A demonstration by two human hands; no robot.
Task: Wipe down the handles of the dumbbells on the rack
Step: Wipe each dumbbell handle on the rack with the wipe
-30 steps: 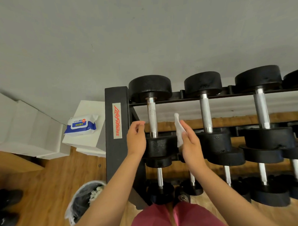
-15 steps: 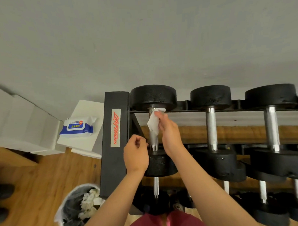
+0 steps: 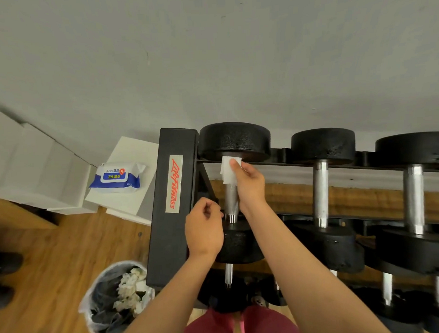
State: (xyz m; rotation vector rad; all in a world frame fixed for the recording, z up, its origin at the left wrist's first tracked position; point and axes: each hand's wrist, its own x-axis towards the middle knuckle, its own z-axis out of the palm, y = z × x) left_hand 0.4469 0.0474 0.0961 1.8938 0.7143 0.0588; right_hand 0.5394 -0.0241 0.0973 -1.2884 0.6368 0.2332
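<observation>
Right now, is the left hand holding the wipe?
No, the right hand grips the wipe on the leftmost dumbbell's handle; the left hand holds no wipe.

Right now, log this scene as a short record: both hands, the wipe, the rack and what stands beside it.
right hand: grips the wipe around the far end of the leftmost top dumbbell's handle
left hand: fingers curled, nothing seen in them, over that dumbbell's near head
rack: black, other dumbbells to the right
wipe pack: on a white box left of the rack
bin: on the floor, crumpled white wipes inside
</observation>
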